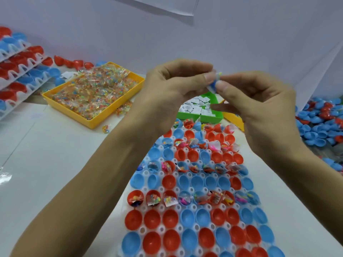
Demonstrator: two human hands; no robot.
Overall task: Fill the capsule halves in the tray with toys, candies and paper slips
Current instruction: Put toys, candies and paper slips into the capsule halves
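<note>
A white tray [193,207] lies in front of me with rows of red and blue capsule halves [169,218]. Some rows hold small toys and packets, and the rows between them hold bare halves. Above the tray, my left hand [173,86] and my right hand [259,106] meet and together pinch a small blue capsule piece with a clear packet [215,83] between thumbs and forefingers. What exactly is in the packet is blurred.
A yellow bin [96,121] of wrapped candies sits at the left. A green bin [209,115] with paper slips stands behind my hands. Stacked trays of capsule halves [20,67] are far left, and a heap of loose halves [321,123] lies at the right.
</note>
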